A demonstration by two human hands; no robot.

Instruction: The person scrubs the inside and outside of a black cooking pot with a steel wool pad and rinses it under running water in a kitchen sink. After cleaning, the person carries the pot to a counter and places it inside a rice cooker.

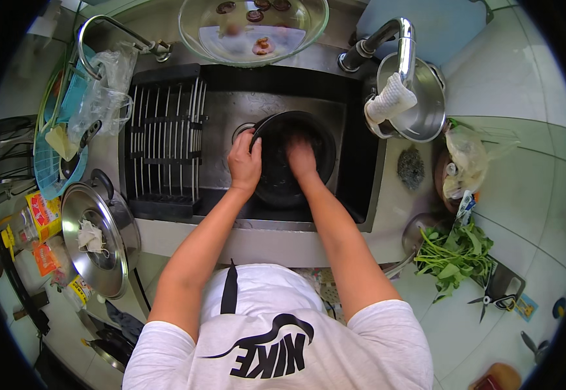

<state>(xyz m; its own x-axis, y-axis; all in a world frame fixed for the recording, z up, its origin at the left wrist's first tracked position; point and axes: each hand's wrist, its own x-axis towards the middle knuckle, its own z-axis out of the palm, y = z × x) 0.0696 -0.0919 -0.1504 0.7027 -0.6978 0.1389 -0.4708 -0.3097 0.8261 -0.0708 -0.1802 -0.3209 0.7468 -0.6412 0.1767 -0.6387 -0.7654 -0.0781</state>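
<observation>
A round black pot or bowl [283, 187] sits tilted in the stainless-steel sink [229, 107], close to the drain. At its left rim, my left hand [245, 163] grips the edge with the thumb to one side and the fingers over the outside. Deep inside the vessel is my right hand [302, 153], its fingers blurred and partly lost in the dark interior. Whether those fingers hold anything is hidden. On the left of the sink lies a metal-rod drying rack [166, 141] with black ends.
Behind the sink stands a glass bowl [254, 61] of water with several dark pieces. A cloth-wrapped faucet [402, 53] overhangs a steel pot [429, 107] at right. Near the sink are a steel scourer [410, 168], leafy greens [453, 256] and a lidded pot [117, 209].
</observation>
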